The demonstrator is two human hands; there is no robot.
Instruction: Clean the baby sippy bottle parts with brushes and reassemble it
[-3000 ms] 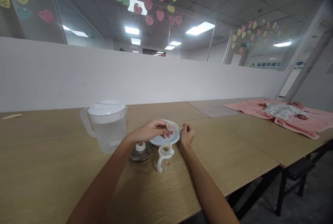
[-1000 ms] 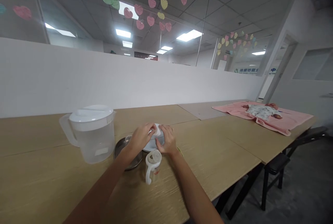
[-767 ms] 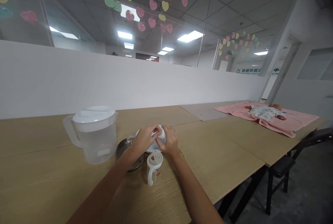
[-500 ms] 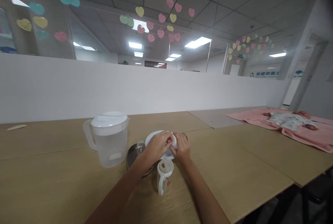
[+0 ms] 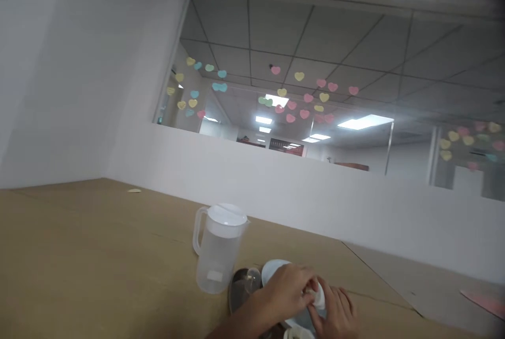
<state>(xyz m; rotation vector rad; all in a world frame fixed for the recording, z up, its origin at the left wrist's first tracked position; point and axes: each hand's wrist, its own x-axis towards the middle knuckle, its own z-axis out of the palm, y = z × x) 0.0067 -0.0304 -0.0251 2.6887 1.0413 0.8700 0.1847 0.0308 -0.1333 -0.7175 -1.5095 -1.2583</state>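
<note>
Low in the view, my left hand [image 5: 290, 287] is closed, its fingertips pinched at a small white rounded piece [image 5: 319, 297]. My right hand [image 5: 335, 311] grips the same piece from the other side, with its thumb underneath. What kind of thing it is, I cannot make out, as fingers cover much of it. Both hands are over a white plate [image 5: 271, 268], partly hidden by them. A dark metal tray [image 5: 236, 291] lies left of the plate, with a small clear round cup [image 5: 253, 278] on it. The white rim of a cup [image 5: 299, 334] shows at the bottom edge.
A translucent lidded pitcher [image 5: 221, 249] stands on the brown table [image 5: 118, 260], left of the tray. Farther back lies a flat pale sliver [image 5: 134, 190]. A white wall [image 5: 221, 171] with a window borders the table. Pink cloth [image 5: 483, 302] shows at the right edge.
My view has swung left and up, so the hands and tableware appear lower and farther right. The handled cup is now mostly out of frame. Both hands still hold the white piece.
</note>
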